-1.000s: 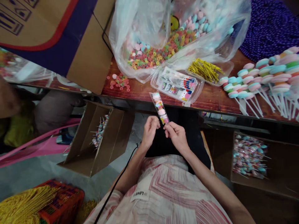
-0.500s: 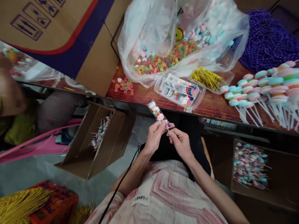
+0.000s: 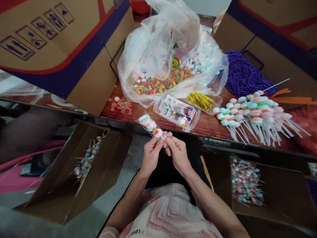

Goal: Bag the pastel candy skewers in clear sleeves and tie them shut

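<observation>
A marshmallow skewer [image 3: 150,125] in a clear printed sleeve points up and left in front of the table edge. My left hand [image 3: 151,153] pinches the lower end of its sleeve. Fingers of my right hand [image 3: 177,152] are pressed on the same gathered end, close against the left fingertips. The stick end is hidden by my fingers. Just beyond lies a clear plastic tray [image 3: 193,123] of printed sleeves [image 3: 176,110]. Beside it are gold twist ties [image 3: 201,100] in another shallow tray.
A large plastic bag [image 3: 126,66] holds ring gummies and marshmallows. Unwrapped marshmallow skewers [image 3: 252,109] lie to the right, near purple bead strings [image 3: 244,74]. Cardboard boxes [image 3: 99,185] [image 3: 284,188] with wrapped skewers stand below the table. Loose gummy rings [image 3: 122,105] lie on the tabletop.
The view has shifted, bringing more of the table's right side in. My right hand has moved from the stick up to the sleeve's gathered end, beside my left fingers.
</observation>
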`<action>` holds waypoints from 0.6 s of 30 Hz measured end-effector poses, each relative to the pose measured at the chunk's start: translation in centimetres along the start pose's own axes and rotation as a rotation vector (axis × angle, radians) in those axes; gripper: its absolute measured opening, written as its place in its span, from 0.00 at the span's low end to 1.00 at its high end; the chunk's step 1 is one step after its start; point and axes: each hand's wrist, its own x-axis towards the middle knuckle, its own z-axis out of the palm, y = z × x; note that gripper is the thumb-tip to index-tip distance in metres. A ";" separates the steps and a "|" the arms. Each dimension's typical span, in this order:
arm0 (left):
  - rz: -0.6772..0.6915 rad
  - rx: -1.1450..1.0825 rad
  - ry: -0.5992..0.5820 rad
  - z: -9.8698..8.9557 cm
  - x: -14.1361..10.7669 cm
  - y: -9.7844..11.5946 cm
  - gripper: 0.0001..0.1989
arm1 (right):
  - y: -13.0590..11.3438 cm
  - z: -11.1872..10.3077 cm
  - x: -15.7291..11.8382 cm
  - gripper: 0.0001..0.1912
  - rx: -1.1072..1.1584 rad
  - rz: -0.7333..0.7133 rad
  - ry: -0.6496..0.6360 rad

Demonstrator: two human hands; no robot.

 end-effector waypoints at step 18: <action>-0.170 -0.255 -0.005 2.3 2.8 0.8 0.13 | -10.0 -14.2 14.9 0.15 -1.657 -0.059 0.402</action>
